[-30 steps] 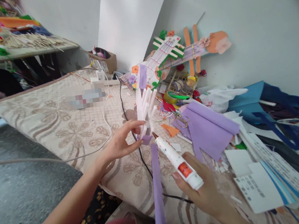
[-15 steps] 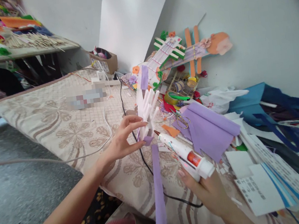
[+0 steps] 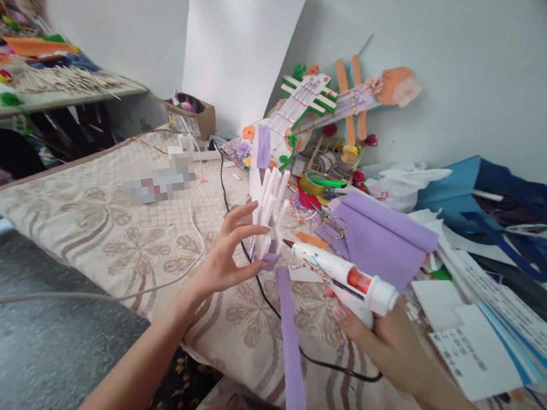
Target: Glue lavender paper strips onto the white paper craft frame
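Observation:
My left hand (image 3: 232,251) pinches the lower end of a white paper craft piece (image 3: 271,198) made of several thin rolled sticks standing up together. Purple paper wraps its base, between my thumb and fingers. A long purple paper strip (image 3: 290,357) hangs from below it toward my lap. My right hand (image 3: 387,344) is wrapped around a white hot glue gun (image 3: 346,279) with an orange window. Its brown nozzle points at the craft piece's base, a small gap away. Beside the gun lie gold-handled scissors (image 3: 334,224) and a sheet of purple paper (image 3: 388,237).
Decorated paper instruments (image 3: 310,102) lean at the wall behind the table. Right of me are a blue bag (image 3: 457,184), white cards (image 3: 473,347) and scraps. A black cable (image 3: 265,293) crosses the patterned tablecloth (image 3: 142,246). A cardboard box (image 3: 199,120) stands at the back.
The glue gun and my right hand have shifted slightly right and down, the nozzle drawing a little away from the craft piece. My left hand keeps its grip.

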Demonstrator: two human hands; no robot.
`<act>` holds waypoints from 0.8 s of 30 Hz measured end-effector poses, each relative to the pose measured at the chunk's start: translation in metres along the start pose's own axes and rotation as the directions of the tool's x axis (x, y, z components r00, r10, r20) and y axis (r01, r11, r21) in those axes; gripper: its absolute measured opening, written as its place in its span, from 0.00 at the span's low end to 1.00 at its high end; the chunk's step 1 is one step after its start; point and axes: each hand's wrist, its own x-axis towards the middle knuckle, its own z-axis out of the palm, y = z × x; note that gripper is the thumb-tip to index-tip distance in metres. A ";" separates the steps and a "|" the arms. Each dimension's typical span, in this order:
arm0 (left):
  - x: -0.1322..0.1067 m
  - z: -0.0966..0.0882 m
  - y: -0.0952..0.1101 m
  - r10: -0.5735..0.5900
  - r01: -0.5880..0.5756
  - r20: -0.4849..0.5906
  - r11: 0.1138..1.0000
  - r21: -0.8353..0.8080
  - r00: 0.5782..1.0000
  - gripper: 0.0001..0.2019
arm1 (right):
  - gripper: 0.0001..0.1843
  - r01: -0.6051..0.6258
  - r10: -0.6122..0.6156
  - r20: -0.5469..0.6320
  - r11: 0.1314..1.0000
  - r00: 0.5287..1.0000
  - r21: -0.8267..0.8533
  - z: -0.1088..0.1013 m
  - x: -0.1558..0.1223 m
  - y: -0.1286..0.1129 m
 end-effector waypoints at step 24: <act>-0.001 -0.002 -0.007 -0.025 0.027 0.040 0.998 -0.059 0.999 0.28 | 0.10 -0.013 0.013 0.029 1.000 0.999 -0.001 -0.005 -0.001 0.001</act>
